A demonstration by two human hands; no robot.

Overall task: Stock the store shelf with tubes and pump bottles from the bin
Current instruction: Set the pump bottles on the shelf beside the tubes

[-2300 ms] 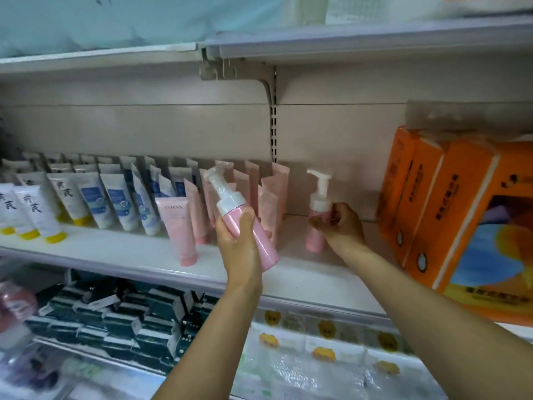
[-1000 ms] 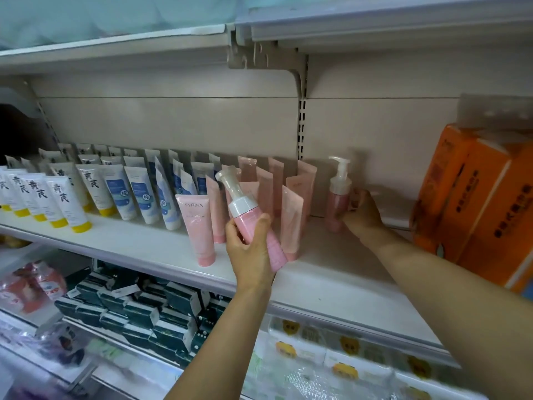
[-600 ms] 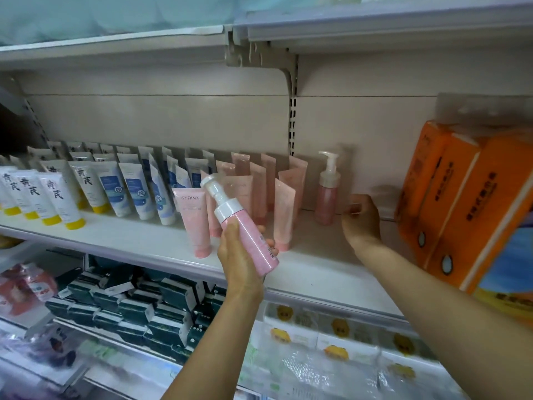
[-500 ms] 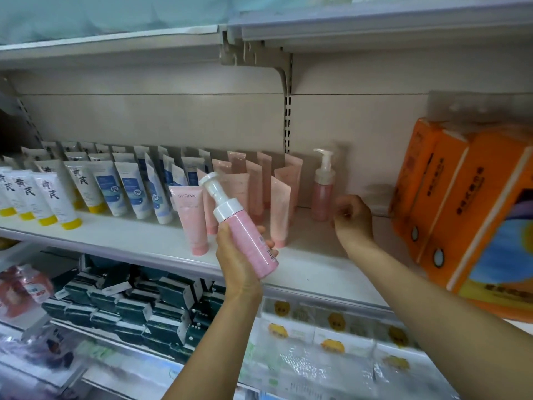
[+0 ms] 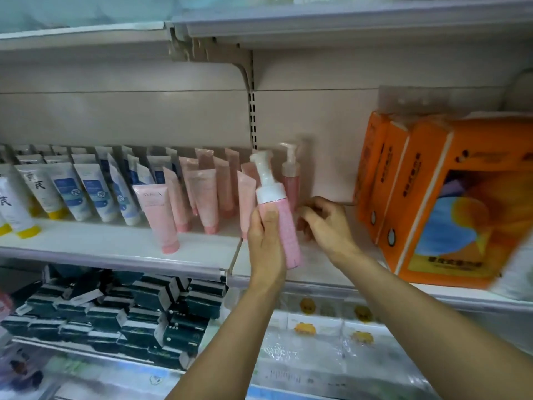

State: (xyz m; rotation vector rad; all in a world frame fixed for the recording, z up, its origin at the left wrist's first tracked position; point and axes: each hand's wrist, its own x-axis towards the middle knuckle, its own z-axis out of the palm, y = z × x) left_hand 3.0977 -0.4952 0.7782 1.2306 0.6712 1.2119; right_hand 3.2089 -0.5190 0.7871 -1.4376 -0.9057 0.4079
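Tubes (image 5: 161, 206) and one pump bottle (image 5: 290, 180) stand shelved; left hand (image 5: 264, 243) grips a second bottle (image 5: 278, 215) unplaced, right hand (image 5: 326, 223) loosely curled, empty.

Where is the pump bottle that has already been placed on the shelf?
In the head view, the placed pump bottle stands upright at the back of the shelf, right of the pink tubes, partly hidden behind the bottle in the left hand.
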